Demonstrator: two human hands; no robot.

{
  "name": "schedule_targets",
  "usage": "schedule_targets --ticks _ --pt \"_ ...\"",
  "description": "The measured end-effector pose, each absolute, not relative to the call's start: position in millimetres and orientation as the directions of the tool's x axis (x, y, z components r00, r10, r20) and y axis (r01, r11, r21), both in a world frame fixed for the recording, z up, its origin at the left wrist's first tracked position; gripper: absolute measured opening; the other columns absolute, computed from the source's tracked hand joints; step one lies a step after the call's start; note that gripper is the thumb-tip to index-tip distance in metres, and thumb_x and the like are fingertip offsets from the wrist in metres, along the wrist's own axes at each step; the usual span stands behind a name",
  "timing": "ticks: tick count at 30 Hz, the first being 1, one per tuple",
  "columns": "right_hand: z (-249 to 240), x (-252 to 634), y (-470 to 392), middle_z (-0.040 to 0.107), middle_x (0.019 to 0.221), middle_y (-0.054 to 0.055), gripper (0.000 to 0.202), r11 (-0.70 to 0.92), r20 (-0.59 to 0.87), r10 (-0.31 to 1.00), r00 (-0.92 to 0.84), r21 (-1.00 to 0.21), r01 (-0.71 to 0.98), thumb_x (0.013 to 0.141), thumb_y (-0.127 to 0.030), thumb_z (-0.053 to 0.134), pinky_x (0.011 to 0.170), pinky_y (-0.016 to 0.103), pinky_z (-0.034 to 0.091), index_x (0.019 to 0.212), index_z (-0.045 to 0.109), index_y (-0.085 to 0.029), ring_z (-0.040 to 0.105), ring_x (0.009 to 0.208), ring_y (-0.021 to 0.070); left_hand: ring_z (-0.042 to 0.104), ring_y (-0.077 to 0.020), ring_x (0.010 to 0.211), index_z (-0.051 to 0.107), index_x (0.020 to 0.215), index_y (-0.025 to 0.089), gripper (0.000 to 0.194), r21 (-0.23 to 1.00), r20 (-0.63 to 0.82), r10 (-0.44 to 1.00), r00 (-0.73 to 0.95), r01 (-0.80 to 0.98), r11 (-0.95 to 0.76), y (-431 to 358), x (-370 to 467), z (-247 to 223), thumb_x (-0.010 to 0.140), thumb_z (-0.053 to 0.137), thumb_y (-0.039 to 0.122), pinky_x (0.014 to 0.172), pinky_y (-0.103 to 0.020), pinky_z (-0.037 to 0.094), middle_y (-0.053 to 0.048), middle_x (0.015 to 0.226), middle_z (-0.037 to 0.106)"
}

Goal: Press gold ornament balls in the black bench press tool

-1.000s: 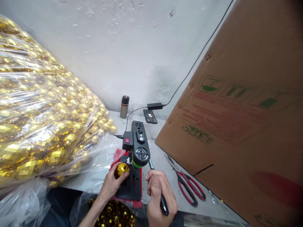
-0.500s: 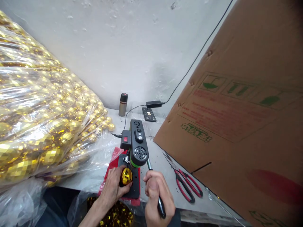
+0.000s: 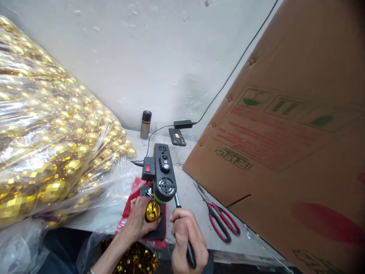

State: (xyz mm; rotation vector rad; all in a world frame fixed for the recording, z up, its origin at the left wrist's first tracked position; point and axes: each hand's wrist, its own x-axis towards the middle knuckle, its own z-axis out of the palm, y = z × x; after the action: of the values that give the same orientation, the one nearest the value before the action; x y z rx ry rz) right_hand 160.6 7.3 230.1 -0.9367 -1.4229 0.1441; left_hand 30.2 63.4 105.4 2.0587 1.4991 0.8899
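Note:
A small black machine (image 3: 165,171) with round vents and a red switch stands on a black base plate (image 3: 159,228) over red plastic (image 3: 122,224). My left hand (image 3: 139,219) grips a shiny gold mirrored ball (image 3: 153,211) between thumb and fingers, just under the front of the machine's head. My right hand (image 3: 189,239) is closed round the black handle of a lever (image 3: 191,254) on the machine's right side; its metal rod runs up to the machine.
Clear plastic full of gold balls (image 3: 59,152) fills the left. Red-handled scissors (image 3: 218,219) lie beside a large cardboard box (image 3: 270,133) on the right. Behind are a bottle (image 3: 145,125), a phone (image 3: 177,137) and a power adapter (image 3: 183,124). More gold pieces (image 3: 137,258) sit below the table edge.
The whole view has shifted slightly, so things appear a little further left. Both hands keep their holds, on the ball and on the lever handle.

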Motion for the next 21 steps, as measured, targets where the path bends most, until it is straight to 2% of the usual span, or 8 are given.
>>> schedule_targets --ticks 6,10,13,17,21 --pt "215 152 2 0.056 0.078 -0.002 0.033 0.582 0.709 0.636 0.306 -0.7 0.413 0.106 -0.012 0.039 0.066 0.023 0.043 0.077 0.05 -0.022 0.054 0.069 0.0095 0.065 -0.0303 0.09 0.066 0.105 0.022 0.039 0.687 0.248 0.948 0.198 0.655 -0.316 61 31 105 0.069 0.079 0.027 0.088 -0.045 0.047 -0.005 0.094 0.071" --pt "195 157 8 0.056 0.076 -0.003 0.034 0.642 0.799 0.546 0.252 -0.592 0.487 0.107 -0.016 0.039 0.064 0.023 0.045 0.076 0.051 -0.022 0.054 0.065 0.009 0.065 -0.0307 0.092 0.066 0.107 0.022 0.04 0.694 0.255 0.948 0.19 0.646 -0.317 61 32 102 0.07 0.079 0.028 0.089 -0.046 0.046 -0.006 0.097 0.072" --pt "187 159 15 0.055 0.072 -0.004 0.035 0.675 0.851 0.466 0.244 -0.52 0.524 0.107 -0.017 0.039 0.074 0.025 0.05 0.075 0.052 -0.022 0.054 0.062 0.0086 0.066 -0.0315 0.092 0.066 0.106 0.022 0.041 0.697 0.241 0.953 0.186 0.65 -0.303 62 33 98 0.068 0.08 0.028 0.09 -0.047 0.046 -0.006 0.096 0.073" --pt "187 154 18 0.055 0.071 -0.005 0.037 0.661 0.844 0.437 0.31 -0.536 0.526 0.108 -0.018 0.039 0.085 0.028 0.051 0.073 0.05 -0.022 0.053 0.061 0.0087 0.067 -0.0312 0.093 0.066 0.104 0.024 0.042 0.687 0.262 0.95 0.169 0.659 -0.307 62 36 93 0.065 0.081 0.026 0.09 -0.045 0.046 -0.005 0.095 0.073" --pt "183 149 18 0.054 0.07 -0.004 0.036 0.655 0.823 0.438 0.362 -0.568 0.499 0.107 -0.02 0.04 0.078 0.029 0.05 0.072 0.049 -0.023 0.05 0.06 0.01 0.066 -0.0305 0.092 0.065 0.106 0.024 0.044 0.672 0.29 0.943 0.16 0.668 -0.32 62 37 90 0.065 0.08 0.025 0.09 -0.045 0.046 -0.005 0.096 0.073"
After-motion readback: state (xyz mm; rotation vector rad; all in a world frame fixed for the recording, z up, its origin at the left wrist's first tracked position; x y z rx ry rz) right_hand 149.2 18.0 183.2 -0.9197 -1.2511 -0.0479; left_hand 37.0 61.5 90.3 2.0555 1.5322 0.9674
